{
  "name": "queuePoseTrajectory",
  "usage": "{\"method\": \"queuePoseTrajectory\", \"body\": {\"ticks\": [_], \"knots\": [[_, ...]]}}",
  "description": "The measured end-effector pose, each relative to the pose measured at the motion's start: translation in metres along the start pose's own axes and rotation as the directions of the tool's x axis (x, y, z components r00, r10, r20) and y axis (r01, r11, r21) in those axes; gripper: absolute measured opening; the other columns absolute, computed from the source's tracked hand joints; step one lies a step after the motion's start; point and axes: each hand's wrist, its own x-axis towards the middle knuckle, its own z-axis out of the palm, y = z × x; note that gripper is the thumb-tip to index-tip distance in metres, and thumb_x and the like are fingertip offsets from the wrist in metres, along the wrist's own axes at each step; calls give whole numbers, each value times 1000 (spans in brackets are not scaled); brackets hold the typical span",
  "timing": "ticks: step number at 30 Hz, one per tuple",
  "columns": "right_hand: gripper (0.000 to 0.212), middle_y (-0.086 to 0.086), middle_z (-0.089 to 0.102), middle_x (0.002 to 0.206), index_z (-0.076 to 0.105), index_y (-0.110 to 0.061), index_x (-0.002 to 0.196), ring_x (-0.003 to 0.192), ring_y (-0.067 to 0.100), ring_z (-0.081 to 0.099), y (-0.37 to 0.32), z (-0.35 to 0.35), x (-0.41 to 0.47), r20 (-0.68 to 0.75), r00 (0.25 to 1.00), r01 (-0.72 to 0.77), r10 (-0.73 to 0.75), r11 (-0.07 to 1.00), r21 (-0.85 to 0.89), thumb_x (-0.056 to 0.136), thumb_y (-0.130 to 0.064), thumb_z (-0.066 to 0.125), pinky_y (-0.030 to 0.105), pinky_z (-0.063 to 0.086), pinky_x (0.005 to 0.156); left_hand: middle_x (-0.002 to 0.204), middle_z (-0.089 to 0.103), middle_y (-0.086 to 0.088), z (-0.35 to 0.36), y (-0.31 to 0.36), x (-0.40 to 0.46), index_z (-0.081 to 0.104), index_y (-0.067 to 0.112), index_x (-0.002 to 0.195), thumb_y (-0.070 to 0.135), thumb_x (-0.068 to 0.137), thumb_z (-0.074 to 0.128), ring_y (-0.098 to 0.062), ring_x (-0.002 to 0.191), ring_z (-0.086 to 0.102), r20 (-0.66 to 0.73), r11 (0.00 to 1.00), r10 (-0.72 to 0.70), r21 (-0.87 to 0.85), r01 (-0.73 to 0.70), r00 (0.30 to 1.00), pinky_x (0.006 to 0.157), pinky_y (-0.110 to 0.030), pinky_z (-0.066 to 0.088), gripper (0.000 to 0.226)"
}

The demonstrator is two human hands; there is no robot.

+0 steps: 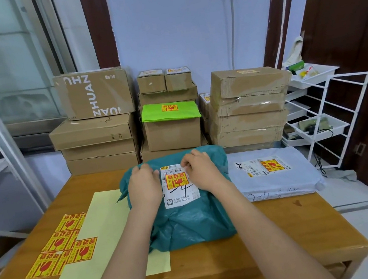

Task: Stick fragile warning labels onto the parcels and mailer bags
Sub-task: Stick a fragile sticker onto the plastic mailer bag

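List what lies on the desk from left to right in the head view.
Loose fragile labels → yellow backing sheet → left hand → teal mailer bag → right hand → grey mailer bag.

teal mailer bag (190, 219), yellow-and-red fragile label (176, 180), green parcel (170, 112).
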Motion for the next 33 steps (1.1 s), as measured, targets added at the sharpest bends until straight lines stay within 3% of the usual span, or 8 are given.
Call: {"method": "queuePoseTrajectory", "body": {"ticks": [4,8,10,14,16,19,23,33], "knots": [[26,11,54,117,61,-3,114,112,26,45,3,-10,-8,61,998,15,-19,997,74,96,-2,43,27,36,96,97,50,-9,-8,-12,-9,60,-1,96,11,96,49,-21,84,47,-22,987,76,-137,-79,997,74,-28,36,16],[23,8,54,118,60,-7,117,115,22,46,12,-23,-25,97,994,38,-45,997,70,95,-11,53,23,35,94,106,57,-6,-14,-34,-24,63,4,99,8,91,57,-23,104,51,-92,974,166,-139,-178,982,87,-27,38,11],[28,5,53,121,59,-11,119,118,22,42,21,-27,-35,27,1000,1,-2,1000,30,93,-20,58,27,34,98,124,57,-9,-16,-46,-27,62,5,112,16,91,60,-27,121,45,-116,987,117,-95,-129,986,100,-35,36,24],[45,1,45,131,52,-15,129,125,22,35,34,-34,-50,-146,977,-159,156,987,-10,90,-35,61,34,31,103,155,27,-10,-21,-54,-26,40,11,143,31,91,60,-24,144,17,-6,988,8,-155,-9,1000,116,-41,19,59],[50,5,44,134,48,-11,133,127,23,36,37,-34,-54,-159,958,-226,238,970,93,91,-35,60,33,32,103,156,23,-8,-20,-53,-24,28,16,148,42,88,59,-23,146,14,98,961,-48,-265,72,994,117,-44,19,73],[52,6,48,134,41,-8,137,125,22,44,35,-29,-62,-74,950,-268,305,912,311,93,-32,57,28,36,98,150,37,-6,-14,-47,-28,22,21,150,59,80,55,-30,138,33,193,915,-138,-349,200,971,112,-50,29,86],[38,-2,55,120,44,-14,134,113,15,52,23,-18,-72,-26,946,-277,324,844,459,98,-29,47,23,39,90,146,42,-5,-7,-35,-38,20,19,150,40,89,60,-28,131,43,229,815,-191,-505,284,954,108,-45,37,76],[41,-15,51,113,36,-23,140,103,4,48,4,-26,-82,-3,957,-228,291,756,613,100,-26,44,18,36,90,140,49,-4,-16,-23,-42,32,25,145,30,91,59,-26,124,49,31,761,-209,-623,183,977,102,-44,43,61]]}}
